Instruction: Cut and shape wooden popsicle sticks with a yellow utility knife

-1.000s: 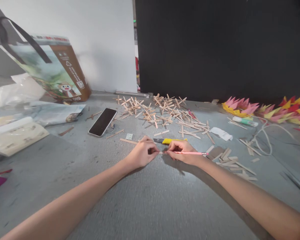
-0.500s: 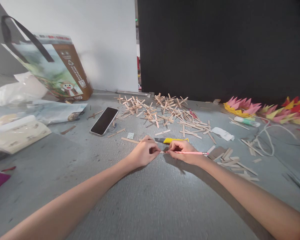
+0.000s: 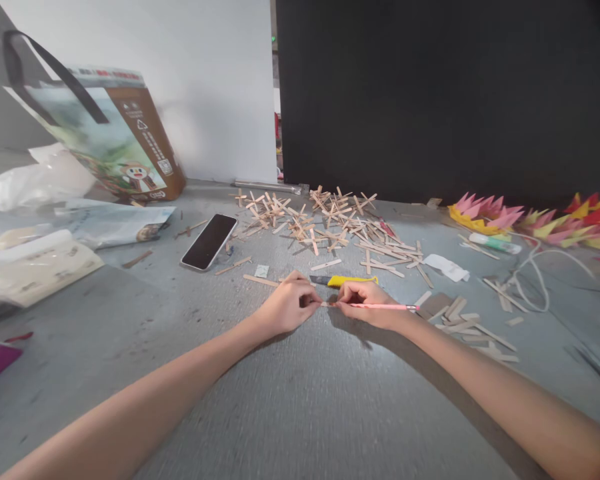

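Observation:
Between my two hands is a short piece of wooden stick (image 3: 325, 304), mostly covered by fingertips. My left hand (image 3: 291, 304) pinches its left end between thumb and forefinger. My right hand (image 3: 364, 301) is closed at the other end of the stick and also holds a pink pencil (image 3: 387, 307), which points out to the right under the palm. Just beyond the hands lies a yellow utility knife (image 3: 350, 281) with its blade toward the left. A loose wooden stick (image 3: 260, 281) lies behind my left hand, beside a small pale square (image 3: 261, 271).
Behind the hands spreads a heap of crossed wooden sticks (image 3: 325, 217). More cut sticks (image 3: 460, 322) lie right of my right forearm. A phone (image 3: 209, 243) and a carrier bag (image 3: 125, 140) stand left. Paper crowns (image 3: 485, 215) and a white cable (image 3: 540, 280) are at the right.
Hardly anything differs. Both hands stay in the same place with the stick and pencil, and the view has shifted very slightly.

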### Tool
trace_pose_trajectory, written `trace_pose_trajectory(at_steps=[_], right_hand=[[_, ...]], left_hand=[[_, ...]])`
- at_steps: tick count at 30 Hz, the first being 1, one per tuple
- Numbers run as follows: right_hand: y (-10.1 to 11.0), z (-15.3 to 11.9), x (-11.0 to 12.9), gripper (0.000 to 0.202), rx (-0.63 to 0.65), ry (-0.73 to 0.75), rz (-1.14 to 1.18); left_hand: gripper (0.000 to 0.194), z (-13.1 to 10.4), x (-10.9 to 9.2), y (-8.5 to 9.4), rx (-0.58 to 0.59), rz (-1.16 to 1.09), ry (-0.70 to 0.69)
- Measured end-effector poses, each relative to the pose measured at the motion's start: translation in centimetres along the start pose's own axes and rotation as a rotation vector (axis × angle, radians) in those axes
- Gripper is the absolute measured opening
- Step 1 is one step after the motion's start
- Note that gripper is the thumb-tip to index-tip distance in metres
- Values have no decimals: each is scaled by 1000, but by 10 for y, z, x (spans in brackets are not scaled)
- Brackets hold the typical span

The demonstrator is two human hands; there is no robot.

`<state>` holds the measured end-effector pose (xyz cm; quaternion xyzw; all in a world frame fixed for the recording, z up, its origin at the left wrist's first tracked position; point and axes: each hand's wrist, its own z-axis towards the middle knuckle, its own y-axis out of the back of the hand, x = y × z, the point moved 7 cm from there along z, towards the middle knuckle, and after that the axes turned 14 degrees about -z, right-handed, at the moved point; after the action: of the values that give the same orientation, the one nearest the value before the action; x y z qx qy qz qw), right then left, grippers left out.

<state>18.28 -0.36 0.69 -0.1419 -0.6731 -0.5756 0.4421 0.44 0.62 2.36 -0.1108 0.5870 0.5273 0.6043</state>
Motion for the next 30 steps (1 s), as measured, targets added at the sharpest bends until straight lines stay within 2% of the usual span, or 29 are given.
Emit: trace_pose_trajectory(at_steps=[20,24,30], right_hand=[[0,0,2,37,-8,-29,-4],[-1,0,5,34,16,11,-1],[-2,0,0,36,21,-5,16]], left_hand=[[9,0,-1,0,-7,-6,-13],[10,0,-1,0,-7,-1,-17],[9,-1,-1,0,-11,-1,-17]])
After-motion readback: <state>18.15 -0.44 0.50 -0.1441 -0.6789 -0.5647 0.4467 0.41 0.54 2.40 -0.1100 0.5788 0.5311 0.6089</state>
